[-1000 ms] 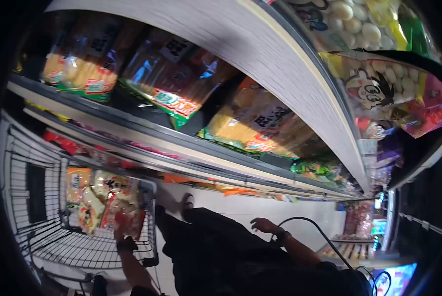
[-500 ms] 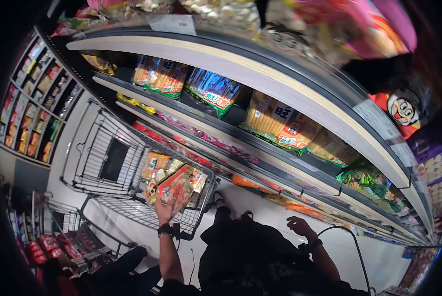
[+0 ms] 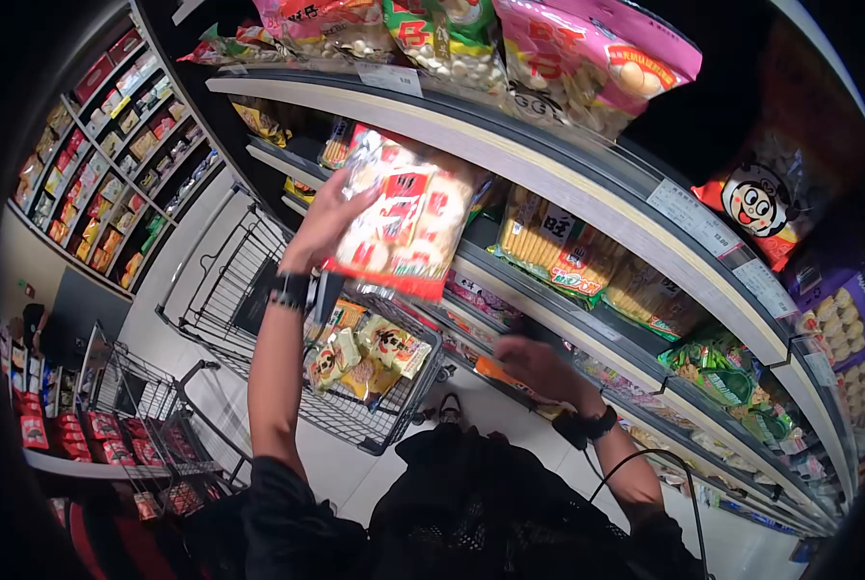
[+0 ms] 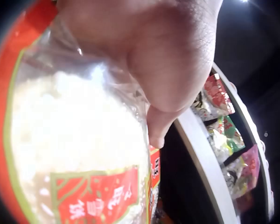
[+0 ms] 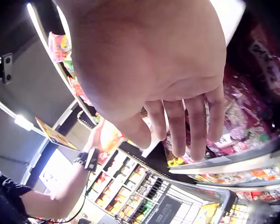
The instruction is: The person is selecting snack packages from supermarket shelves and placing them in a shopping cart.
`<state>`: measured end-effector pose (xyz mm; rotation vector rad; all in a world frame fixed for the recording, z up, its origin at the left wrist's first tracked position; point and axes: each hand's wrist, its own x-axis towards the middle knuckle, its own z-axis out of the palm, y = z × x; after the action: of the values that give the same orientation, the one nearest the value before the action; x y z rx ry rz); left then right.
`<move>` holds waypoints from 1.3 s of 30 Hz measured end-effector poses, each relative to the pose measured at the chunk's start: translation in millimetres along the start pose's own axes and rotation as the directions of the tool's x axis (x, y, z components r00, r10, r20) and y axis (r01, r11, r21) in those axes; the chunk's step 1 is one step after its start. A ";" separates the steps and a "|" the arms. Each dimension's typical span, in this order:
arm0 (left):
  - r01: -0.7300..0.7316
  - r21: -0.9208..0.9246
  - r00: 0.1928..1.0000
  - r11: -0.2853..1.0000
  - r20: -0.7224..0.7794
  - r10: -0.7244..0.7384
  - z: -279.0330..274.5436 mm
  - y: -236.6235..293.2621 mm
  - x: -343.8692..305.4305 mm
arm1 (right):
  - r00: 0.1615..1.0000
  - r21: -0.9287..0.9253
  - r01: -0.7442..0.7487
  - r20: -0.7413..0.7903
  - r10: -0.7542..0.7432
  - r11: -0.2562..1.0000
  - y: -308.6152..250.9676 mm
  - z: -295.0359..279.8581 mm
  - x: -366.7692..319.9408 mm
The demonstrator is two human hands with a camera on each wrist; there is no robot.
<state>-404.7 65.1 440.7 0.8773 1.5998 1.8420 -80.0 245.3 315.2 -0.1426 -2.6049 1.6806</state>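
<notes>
My left hand (image 3: 324, 224) grips the left side of a red and white snack bag (image 3: 403, 217), raised above the cart in front of the shelf. In the left wrist view the thumb presses the clear edge of the bag (image 4: 79, 140), beside my left hand (image 4: 154, 56). My right hand (image 3: 539, 372) is held in the air near the lower shelves, blurred. Seen from the right wrist, the right hand (image 5: 154, 60) has its fingers extended and a little bent, holding nothing. Several packages (image 3: 365, 362) lie in the wire cart.
The cart (image 3: 374, 425) stands below the left arm, against the shelving. A long curved shelf edge (image 3: 548, 174) runs across the front, with snack bags (image 3: 587, 58) above it. Another cart (image 3: 128, 382) and a person in dark and red clothing (image 3: 128, 541) are at the lower left.
The left hand has lifted the red and white bag up out of the cart to shelf height. The right hand has moved left and forward. The view has shifted, showing more of the left side.
</notes>
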 end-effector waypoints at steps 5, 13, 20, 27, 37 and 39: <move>0.036 0.250 0.999 0.968 -0.023 -0.032 -22.1 -33.4 102.1 | 0.980 -0.131 0.073 -0.174 -0.096 0.989 -67.8 -22.3 69.3; 0.144 -0.039 0.979 0.989 0.150 -0.136 -21.6 -69.6 152.2 | 0.888 -0.122 -0.127 -0.456 0.058 0.984 -100.8 -22.4 133.4; 0.063 -0.076 0.982 0.995 0.183 -0.048 -1.2 -52.7 148.7 | 0.771 -0.220 -0.252 -0.634 0.058 0.942 -76.4 -29.7 173.9; -0.209 0.129 0.971 0.969 0.148 0.190 8.0 -73.1 157.8 | 0.690 -0.355 -0.410 -0.723 0.031 0.840 -81.1 -27.9 193.1; 0.150 -0.054 0.978 0.987 0.155 -0.141 11.6 -55.6 132.4 | 0.589 0.004 -0.465 -0.745 0.313 0.886 -112.7 -36.4 176.9; 0.204 -0.511 0.936 0.835 0.351 -0.014 3.2 -64.4 129.3 | 0.582 0.018 -0.439 -0.756 0.299 0.898 -109.0 -40.4 163.3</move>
<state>-486.2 174.5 393.2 0.7590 0.8288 1.8024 -245.4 253.3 428.3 -1.1967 -2.1115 1.0737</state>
